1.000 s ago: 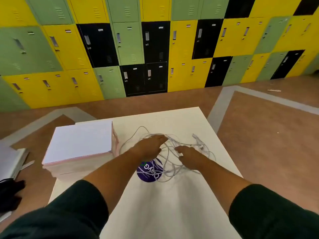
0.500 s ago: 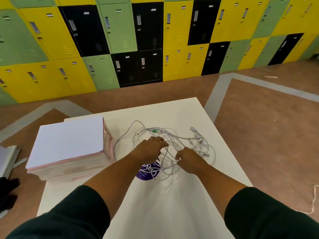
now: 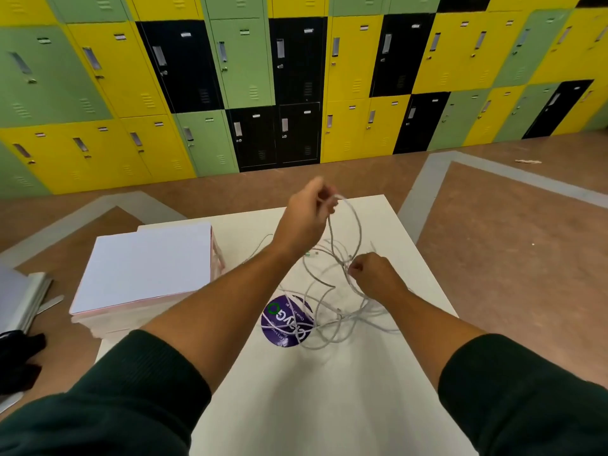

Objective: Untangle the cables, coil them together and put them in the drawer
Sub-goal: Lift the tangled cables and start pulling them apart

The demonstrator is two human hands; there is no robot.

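A tangle of thin grey-white cables (image 3: 329, 311) lies on the white table (image 3: 322, 399), partly over a round purple sticker (image 3: 284, 320). My left hand (image 3: 307, 215) is raised above the table's far part and pinches a cable end, from which a loop hangs down to the pile. Lower and to the right, my right hand (image 3: 375, 274) grips cable strands just above the tangle. A small green connector (image 3: 307, 254) shows among the strands. No drawer is recognisable in view.
A white box with a pink edge (image 3: 148, 271) stands on the table's left side. Grey panels (image 3: 19, 301) and a black object (image 3: 18, 360) lie on the brown floor at left. Yellow, green and black lockers (image 3: 296, 87) line the far wall.
Both hands were down on the tangle. My left hand has lifted up and away with a cable end, drawing a loop out of the pile. My right hand has closed on strands.
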